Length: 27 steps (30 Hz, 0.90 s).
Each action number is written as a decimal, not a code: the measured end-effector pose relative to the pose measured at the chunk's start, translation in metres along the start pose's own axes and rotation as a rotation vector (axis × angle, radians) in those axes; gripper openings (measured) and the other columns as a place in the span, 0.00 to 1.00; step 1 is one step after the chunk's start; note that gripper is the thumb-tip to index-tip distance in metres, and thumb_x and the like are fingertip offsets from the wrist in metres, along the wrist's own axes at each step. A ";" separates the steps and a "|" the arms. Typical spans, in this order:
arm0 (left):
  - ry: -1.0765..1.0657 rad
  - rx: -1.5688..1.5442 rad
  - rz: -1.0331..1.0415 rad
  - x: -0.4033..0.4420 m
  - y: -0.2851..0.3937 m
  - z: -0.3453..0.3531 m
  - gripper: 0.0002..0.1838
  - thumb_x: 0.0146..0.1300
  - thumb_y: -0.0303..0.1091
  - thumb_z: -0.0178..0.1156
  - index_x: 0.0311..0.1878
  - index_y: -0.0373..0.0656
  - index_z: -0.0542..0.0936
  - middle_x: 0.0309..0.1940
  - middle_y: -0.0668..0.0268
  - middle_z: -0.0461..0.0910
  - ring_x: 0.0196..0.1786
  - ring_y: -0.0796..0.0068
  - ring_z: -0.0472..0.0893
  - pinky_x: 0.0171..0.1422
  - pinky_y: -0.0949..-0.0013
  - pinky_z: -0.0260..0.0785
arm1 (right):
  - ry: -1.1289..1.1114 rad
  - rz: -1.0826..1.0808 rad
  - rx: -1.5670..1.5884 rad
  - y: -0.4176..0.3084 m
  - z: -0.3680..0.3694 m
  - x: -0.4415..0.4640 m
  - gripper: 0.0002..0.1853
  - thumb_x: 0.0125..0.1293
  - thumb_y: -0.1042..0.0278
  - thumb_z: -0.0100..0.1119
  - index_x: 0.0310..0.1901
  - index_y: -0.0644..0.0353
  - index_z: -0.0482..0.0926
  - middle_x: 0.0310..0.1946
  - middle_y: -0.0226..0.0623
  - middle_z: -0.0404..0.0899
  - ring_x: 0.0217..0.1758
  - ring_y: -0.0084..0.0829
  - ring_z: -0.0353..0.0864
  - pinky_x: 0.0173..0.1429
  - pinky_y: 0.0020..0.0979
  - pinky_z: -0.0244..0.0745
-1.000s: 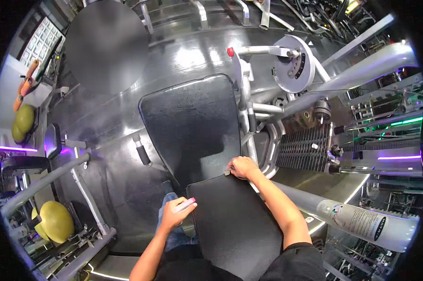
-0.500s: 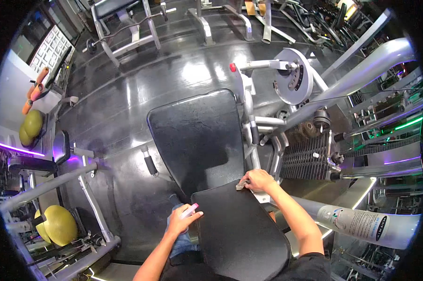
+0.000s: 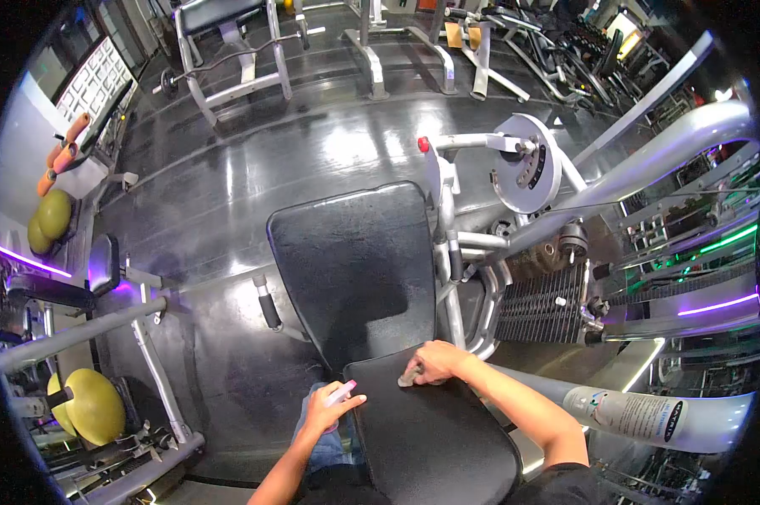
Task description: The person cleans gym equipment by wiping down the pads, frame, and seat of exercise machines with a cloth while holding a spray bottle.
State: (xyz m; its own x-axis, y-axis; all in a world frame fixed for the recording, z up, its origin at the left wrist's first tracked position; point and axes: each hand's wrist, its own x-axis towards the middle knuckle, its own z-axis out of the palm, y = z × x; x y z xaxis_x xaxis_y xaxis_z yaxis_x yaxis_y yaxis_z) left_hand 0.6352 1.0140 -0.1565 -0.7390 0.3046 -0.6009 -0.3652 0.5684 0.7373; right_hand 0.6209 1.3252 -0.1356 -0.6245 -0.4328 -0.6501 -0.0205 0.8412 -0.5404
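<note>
My right hand (image 3: 440,362) is closed on a small greyish cloth (image 3: 408,379) and presses it against the near black pad (image 3: 443,446) of a gym bench, close to that pad's far edge. At the left side of the same pad, my left hand (image 3: 322,412) is wrapped round a small pale bottle (image 3: 341,392) with a pink top. Most of the bottle is hidden by my fingers. Beyond both hands stretches the larger black pad (image 3: 350,252), with a dark shadow across its lower part.
A padded handle (image 3: 267,305) sticks out left of the bench. To the right stand a round plate with holes (image 3: 527,164), a weight stack (image 3: 541,303) and a thick silver tube (image 3: 620,412). Yellow balls (image 3: 98,406) and a barbell (image 3: 228,59) are farther off.
My right hand has slid the cloth from the pad's right edge to the left and toward me. My left hand still holds the bottle at about the same place. The view has shifted slightly.
</note>
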 end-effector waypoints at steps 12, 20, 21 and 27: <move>-0.133 0.053 0.013 0.014 -0.004 -0.010 0.26 0.48 0.62 0.75 0.29 0.48 0.82 0.25 0.71 0.82 0.30 0.76 0.80 0.39 0.67 0.71 | 0.151 0.331 -0.234 0.028 0.035 0.081 0.18 0.53 0.51 0.69 0.46 0.42 0.89 0.39 0.42 0.88 0.46 0.46 0.87 0.54 0.44 0.82; -0.182 0.153 0.063 0.027 -0.005 -0.032 0.21 0.53 0.61 0.72 0.33 0.52 0.86 0.27 0.67 0.86 0.35 0.66 0.86 0.41 0.63 0.74 | 0.004 0.195 -0.095 -0.057 0.020 0.032 0.18 0.57 0.52 0.66 0.51 0.36 0.87 0.38 0.38 0.88 0.45 0.46 0.87 0.56 0.45 0.81; -0.188 0.118 0.047 0.031 -0.004 -0.040 0.20 0.54 0.60 0.71 0.34 0.52 0.87 0.26 0.67 0.86 0.35 0.66 0.86 0.40 0.62 0.74 | 0.029 0.209 -0.100 -0.052 0.022 0.019 0.17 0.56 0.52 0.67 0.49 0.36 0.87 0.39 0.38 0.88 0.46 0.45 0.87 0.55 0.45 0.81; -0.185 -0.077 0.035 0.058 -0.032 -0.066 0.19 0.59 0.55 0.70 0.28 0.48 0.84 0.18 0.72 0.81 0.20 0.79 0.79 0.28 0.69 0.70 | 0.169 0.428 -0.201 -0.004 0.023 0.001 0.16 0.53 0.54 0.69 0.46 0.37 0.89 0.36 0.39 0.88 0.41 0.43 0.88 0.48 0.44 0.83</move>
State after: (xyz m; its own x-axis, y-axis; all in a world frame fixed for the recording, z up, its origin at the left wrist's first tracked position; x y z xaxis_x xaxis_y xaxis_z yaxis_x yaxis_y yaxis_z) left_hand 0.5669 0.9628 -0.1942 -0.6379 0.4628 -0.6155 -0.3882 0.4970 0.7761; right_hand 0.6383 1.3138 -0.1471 -0.7275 0.0094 -0.6860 0.1254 0.9849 -0.1194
